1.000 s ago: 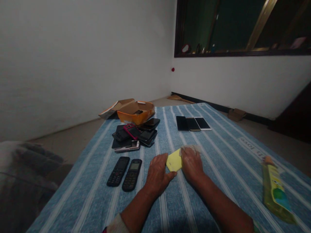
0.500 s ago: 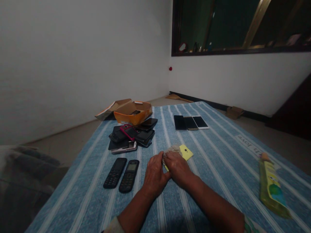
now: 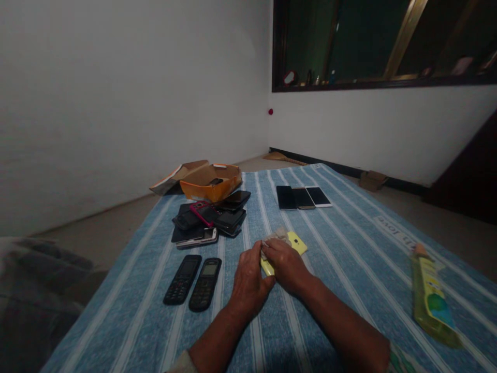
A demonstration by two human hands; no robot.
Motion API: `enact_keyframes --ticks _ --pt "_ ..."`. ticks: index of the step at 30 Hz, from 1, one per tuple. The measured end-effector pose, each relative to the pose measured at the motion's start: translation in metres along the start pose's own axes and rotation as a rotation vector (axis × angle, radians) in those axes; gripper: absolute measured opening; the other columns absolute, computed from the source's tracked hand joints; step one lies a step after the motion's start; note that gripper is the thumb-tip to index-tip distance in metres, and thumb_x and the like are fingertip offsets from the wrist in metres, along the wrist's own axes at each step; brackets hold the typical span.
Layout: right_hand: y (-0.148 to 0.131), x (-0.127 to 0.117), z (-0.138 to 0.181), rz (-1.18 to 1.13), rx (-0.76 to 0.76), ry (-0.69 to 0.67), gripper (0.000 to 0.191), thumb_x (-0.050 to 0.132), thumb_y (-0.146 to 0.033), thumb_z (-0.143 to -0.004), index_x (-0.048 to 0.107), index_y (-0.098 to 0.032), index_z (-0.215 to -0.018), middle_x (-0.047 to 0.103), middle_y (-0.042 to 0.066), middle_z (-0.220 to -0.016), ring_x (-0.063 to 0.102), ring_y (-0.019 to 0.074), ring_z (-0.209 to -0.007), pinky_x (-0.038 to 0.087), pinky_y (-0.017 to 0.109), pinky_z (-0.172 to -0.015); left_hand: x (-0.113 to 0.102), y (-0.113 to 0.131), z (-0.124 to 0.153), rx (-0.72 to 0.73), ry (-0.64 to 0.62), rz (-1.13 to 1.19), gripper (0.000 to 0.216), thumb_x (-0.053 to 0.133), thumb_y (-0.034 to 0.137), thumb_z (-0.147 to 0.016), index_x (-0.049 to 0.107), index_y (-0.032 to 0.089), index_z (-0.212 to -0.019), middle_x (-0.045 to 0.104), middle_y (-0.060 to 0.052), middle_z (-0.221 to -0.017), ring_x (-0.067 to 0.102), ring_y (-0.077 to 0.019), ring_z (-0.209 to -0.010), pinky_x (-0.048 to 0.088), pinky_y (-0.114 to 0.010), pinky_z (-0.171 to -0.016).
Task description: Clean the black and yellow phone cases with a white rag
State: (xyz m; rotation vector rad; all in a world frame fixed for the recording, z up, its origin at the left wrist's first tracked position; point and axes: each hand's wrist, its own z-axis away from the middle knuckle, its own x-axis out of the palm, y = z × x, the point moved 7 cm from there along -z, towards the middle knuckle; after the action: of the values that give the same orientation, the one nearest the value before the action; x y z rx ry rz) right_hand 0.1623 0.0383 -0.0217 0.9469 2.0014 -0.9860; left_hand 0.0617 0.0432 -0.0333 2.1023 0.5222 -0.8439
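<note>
A yellow phone [image 3: 297, 243] lies back side up on the striped cloth cover, with a small camera patch near its far end. My left hand [image 3: 250, 277] grips its near left edge, thumb toward me and fingers along the side. Bunched under my right hand [image 3: 286, 264] is a pale grey-beige cloth [image 3: 280, 234], pressed onto the phone's back. My hands and the cloth hide the phone's middle. To the left of my left hand lie two black keypad phones [image 3: 182, 280], side by side.
A pile of phones [image 3: 209, 220] lies at the left, before an open orange cardboard box [image 3: 212, 189]. Three flat smartphones [image 3: 303, 198] lie in a row farther back. At right is a yellow-green bottle [image 3: 433, 300]. The blue striped cover [image 3: 349, 259] spreads beneath everything.
My right hand has slid slightly toward me with the cloth, baring more of the phone's near end. My left hand keeps its grip. The view has shifted slightly.
</note>
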Motion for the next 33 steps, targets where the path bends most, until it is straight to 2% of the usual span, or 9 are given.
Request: enact_keyframes --ticks 3,6,9,14,22,26,33 --pt "-0.004 -0.004 -0.004 -0.021 -0.049 0.06 0.02 0.05 -0.007 -0.091 0.065 -0.014 -0.103 0.064 0.009 -0.099 0.055 0.0209 -0.096 0.042 0.032 -0.086 -0.004 0.013 0.0 0.119 0.038 -0.009 0.075 0.062 0.012 -0.071 0.031 0.016 -0.14 0.057 -0.013 -0.124 0.055 -0.0286 -0.111 0.05 -0.048 -0.093" --pt "-0.003 -0.006 -0.007 0.052 -0.078 0.078 0.018 0.05 -0.006 -0.089 0.065 -0.014 -0.094 0.063 0.008 -0.091 0.052 0.0217 -0.089 0.04 0.034 -0.083 -0.007 0.022 0.001 0.217 0.059 -0.04 0.074 0.058 0.012 -0.074 0.027 0.017 -0.142 0.054 -0.014 -0.128 0.052 -0.0302 -0.116 0.048 -0.05 -0.095" --pt "0.005 -0.01 -0.009 0.157 -0.037 0.064 0.017 0.05 -0.007 -0.088 0.065 -0.015 -0.091 0.061 0.007 -0.085 0.05 0.0217 -0.085 0.037 0.035 -0.083 -0.008 0.027 0.003 0.271 0.044 -0.066 0.072 0.056 0.011 -0.076 0.027 0.015 -0.142 0.053 -0.016 -0.128 0.051 -0.0312 -0.116 0.047 -0.05 -0.096" --pt "0.036 -0.022 -0.007 0.255 0.172 0.05 0.023 0.05 -0.004 -0.086 0.067 -0.016 -0.092 0.062 0.008 -0.088 0.051 0.0221 -0.09 0.036 0.032 -0.085 -0.008 0.03 0.004 0.293 0.023 -0.123 0.071 0.057 0.01 -0.077 0.027 0.011 -0.141 0.052 -0.018 -0.124 0.049 -0.0319 -0.112 0.048 -0.05 -0.095" --pt "0.07 -0.032 0.002 0.256 0.402 0.057 0.036 0.044 -0.002 -0.087 0.066 -0.017 -0.112 0.064 0.008 -0.1 0.056 0.0201 -0.093 0.039 0.025 -0.076 -0.011 0.039 0.003 0.305 0.021 -0.107 0.064 0.055 0.009 -0.077 0.032 0.009 -0.137 0.052 -0.018 -0.121 0.048 -0.0319 -0.11 0.048 -0.049 -0.093" --pt "0.081 -0.035 0.005 0.243 0.49 0.062 0.042 0.044 -0.001 -0.086 0.064 -0.015 -0.119 0.065 0.009 -0.101 0.059 0.0182 -0.088 0.04 0.023 -0.076 -0.011 0.037 0.004 0.294 0.027 -0.102 0.066 0.055 0.009 -0.077 0.032 0.01 -0.138 0.052 -0.018 -0.121 0.048 -0.0319 -0.11 0.049 -0.048 -0.092" --pt "0.09 -0.035 0.008 0.224 0.551 0.069 0.044 0.044 0.002 -0.082 0.067 -0.013 -0.117 0.066 0.009 -0.099 0.061 0.0168 -0.09 0.04 0.021 -0.079 -0.01 0.034 0.006 0.289 0.022 -0.086 0.068 0.056 0.009 -0.075 0.03 0.01 -0.139 0.053 -0.019 -0.122 0.049 -0.0323 -0.112 0.048 -0.049 -0.093"
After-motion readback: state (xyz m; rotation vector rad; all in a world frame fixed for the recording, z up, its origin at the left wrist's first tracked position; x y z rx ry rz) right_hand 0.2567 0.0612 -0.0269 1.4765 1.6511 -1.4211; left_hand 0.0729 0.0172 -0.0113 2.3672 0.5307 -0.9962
